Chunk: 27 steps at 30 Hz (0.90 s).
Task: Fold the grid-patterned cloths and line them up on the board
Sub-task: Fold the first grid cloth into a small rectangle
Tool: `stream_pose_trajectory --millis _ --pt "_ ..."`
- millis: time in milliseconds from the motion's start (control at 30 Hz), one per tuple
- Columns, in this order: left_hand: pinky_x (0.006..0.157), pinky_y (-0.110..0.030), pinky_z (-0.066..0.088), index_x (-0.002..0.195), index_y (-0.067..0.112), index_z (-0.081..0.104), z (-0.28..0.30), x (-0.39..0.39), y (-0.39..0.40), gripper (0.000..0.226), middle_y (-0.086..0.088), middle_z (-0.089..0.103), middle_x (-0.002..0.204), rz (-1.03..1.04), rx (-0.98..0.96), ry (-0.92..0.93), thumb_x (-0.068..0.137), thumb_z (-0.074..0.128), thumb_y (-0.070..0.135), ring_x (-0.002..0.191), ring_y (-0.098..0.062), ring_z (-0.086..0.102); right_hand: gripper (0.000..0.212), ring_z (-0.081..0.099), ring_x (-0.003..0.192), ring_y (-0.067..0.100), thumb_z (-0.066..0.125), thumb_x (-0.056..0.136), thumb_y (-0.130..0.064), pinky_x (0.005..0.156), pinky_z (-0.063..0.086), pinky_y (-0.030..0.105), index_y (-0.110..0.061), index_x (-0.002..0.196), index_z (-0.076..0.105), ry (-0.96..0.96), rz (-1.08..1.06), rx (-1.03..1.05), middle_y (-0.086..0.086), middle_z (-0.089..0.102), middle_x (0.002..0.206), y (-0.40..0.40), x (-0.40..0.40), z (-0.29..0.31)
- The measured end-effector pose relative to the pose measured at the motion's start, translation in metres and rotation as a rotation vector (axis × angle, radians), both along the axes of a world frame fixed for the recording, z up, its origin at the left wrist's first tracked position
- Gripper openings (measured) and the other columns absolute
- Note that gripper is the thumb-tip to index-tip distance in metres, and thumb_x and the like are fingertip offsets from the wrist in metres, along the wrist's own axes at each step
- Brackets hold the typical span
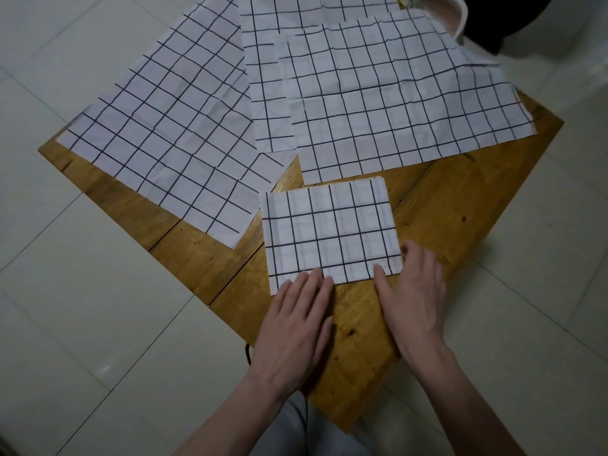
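A folded white cloth with a dark grid (330, 230) lies as a small rectangle on the wooden board (460, 205). My left hand (296, 324) rests flat, its fingertips touching the folded cloth's near left edge. My right hand (413, 301) lies flat too, fingers spread along the near right corner of that cloth. Three unfolded grid cloths lie spread behind: one at the left (171, 126), one in the middle (266, 93), one at the right (394, 103), overlapping each other.
The board sits on a pale tiled floor (82, 307). A pinkish rounded object (450, 18) shows at the top right, past the cloths. My grey-clad knee (296, 432) is under the board's near corner. Bare wood shows right of the folded cloth.
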<state>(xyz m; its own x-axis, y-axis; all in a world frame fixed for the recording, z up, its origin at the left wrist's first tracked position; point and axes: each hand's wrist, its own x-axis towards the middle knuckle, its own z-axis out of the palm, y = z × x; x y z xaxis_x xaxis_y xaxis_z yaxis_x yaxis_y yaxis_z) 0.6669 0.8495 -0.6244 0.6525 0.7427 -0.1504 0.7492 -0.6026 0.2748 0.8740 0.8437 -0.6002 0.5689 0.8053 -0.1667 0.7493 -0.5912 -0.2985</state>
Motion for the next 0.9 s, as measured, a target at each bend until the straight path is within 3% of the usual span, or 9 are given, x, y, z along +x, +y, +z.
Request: stream_pose_trajectory --millis 233,400,567,667,767,900 --pt "0.123 -0.047 0.022 0.163 0.017 0.035 -0.008 0.007 -0.004 0.06 -0.01 0.033 0.169 -0.033 0.02 0.055 0.11 0.031 0.047 0.156 -0.028 0.031 0.051 0.055 0.116 0.03 0.064 0.096 -0.046 0.093 0.043 0.045 -0.016 0.134 0.049 0.012 -0.088 -0.164 0.01 0.058 0.128 0.013 0.001 0.012" --pt "0.123 -0.047 0.022 0.163 0.018 0.035 -0.009 0.008 -0.004 0.06 -0.009 0.034 0.169 -0.033 0.013 0.05 0.111 0.031 0.047 0.156 -0.028 0.031 0.043 0.051 0.115 0.023 0.069 0.093 -0.04 0.096 0.042 0.041 -0.018 0.126 0.052 0.186 -0.188 -0.152 0.005 0.056 0.126 0.015 0.004 0.013" --pt "0.123 -0.048 0.023 0.161 0.018 0.039 -0.006 0.011 -0.005 0.059 -0.01 0.037 0.167 -0.018 0.015 0.049 0.11 0.032 0.047 0.155 -0.029 0.034 0.043 0.051 0.113 0.015 0.075 0.092 -0.028 0.089 0.044 0.028 -0.024 0.124 0.047 0.454 -0.312 0.085 -0.004 0.047 0.123 0.013 0.001 0.015" --pt "0.122 -0.049 0.023 0.159 0.016 0.041 -0.005 0.014 -0.006 0.06 -0.011 0.04 0.166 -0.003 0.011 0.053 0.109 0.033 0.047 0.154 -0.03 0.036 0.059 0.06 0.107 0.01 0.079 0.089 -0.023 0.08 0.049 0.018 -0.029 0.136 0.044 0.651 -0.459 0.251 -0.006 0.05 0.126 0.009 -0.001 0.013" --pt "0.122 -0.048 0.024 0.159 0.014 0.04 -0.004 0.018 -0.006 0.062 -0.012 0.043 0.163 0.022 0.009 0.042 0.108 0.034 0.048 0.152 -0.03 0.039 0.063 0.068 0.104 0.009 0.078 0.09 -0.014 0.084 0.058 0.028 -0.03 0.142 0.046 0.887 -0.611 0.344 -0.007 0.064 0.124 0.008 -0.002 0.01" --pt "0.121 -0.048 0.024 0.16 0.015 0.04 -0.003 0.023 -0.004 0.061 -0.012 0.046 0.161 0.019 0.005 0.048 0.109 0.033 0.049 0.15 -0.03 0.041 0.038 0.07 0.109 0.013 0.075 0.092 -0.012 0.099 0.058 0.043 -0.022 0.127 0.064 0.867 -0.624 0.328 -0.005 0.073 0.117 0.003 -0.001 0.007"
